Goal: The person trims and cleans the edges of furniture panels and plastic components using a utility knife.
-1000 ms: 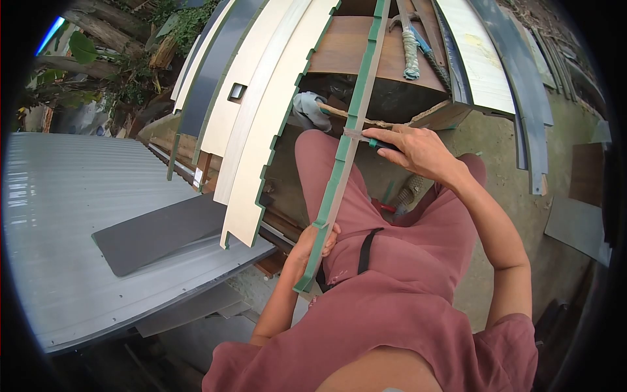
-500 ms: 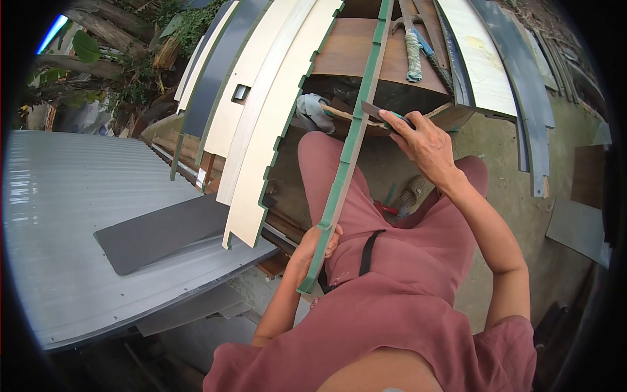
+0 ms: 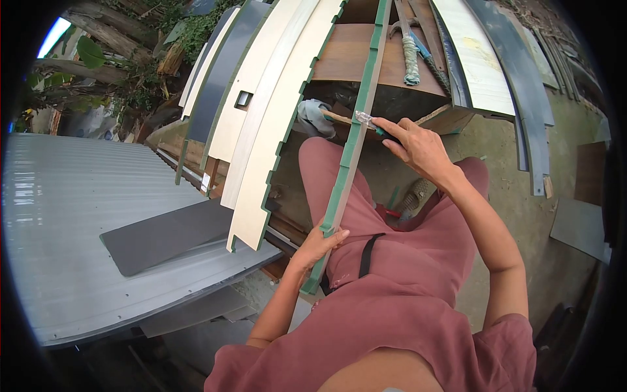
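A long strip point(image 3: 341, 173), green on its face with a paler side, slants from my lap up over the wooden box. Near its lower end my left hand point(image 3: 318, 245) is closed round it, the thumb lying across the top. My right hand point(image 3: 420, 149) grips a scraper point(image 3: 366, 119) with a shiny metal blade and a dark green handle. Its blade meets the strip about midway along; much of the handle is hidden by my fingers.
Cream panels point(image 3: 287, 124) with notched green edges lie left of the strip. On the wooden box point(image 3: 339, 55) rests a hammer point(image 3: 410, 62) with a wrapped handle. A dark board point(image 3: 173, 235) lies on the corrugated metal sheet point(image 3: 59, 215). Grey strips point(image 3: 522, 78) extend at right.
The scraper has tilted, its blade now catching the light and sitting slightly lower on the strip. My left thumb has come over the top of the strip.
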Tool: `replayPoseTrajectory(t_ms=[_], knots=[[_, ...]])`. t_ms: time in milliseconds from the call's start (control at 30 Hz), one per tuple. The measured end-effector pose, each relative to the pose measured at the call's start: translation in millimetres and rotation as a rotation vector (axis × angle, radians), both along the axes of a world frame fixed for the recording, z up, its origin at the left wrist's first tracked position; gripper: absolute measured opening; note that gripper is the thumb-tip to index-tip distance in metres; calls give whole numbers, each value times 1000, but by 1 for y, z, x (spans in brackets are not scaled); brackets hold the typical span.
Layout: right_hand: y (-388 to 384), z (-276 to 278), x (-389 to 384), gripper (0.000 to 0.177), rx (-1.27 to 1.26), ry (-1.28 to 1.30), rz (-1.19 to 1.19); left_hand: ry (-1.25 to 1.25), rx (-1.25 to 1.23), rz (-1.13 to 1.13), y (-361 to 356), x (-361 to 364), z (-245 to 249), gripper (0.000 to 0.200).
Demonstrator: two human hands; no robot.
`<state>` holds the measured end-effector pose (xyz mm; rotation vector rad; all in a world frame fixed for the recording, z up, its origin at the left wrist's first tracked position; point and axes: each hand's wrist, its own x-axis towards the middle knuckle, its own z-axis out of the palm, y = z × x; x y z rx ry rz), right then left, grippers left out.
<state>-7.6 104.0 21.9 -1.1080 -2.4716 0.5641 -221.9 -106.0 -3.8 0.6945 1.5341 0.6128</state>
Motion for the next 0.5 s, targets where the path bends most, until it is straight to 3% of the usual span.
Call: replayPoseTrajectory(t_ms=[333, 500], knots=[[1, 10, 1, 46, 45, -4, 91, 151, 100, -115, -12, -13, 3, 35], [5, 5, -1, 45, 29, 6, 79, 96, -20, -112, -32, -24, 3, 25]])
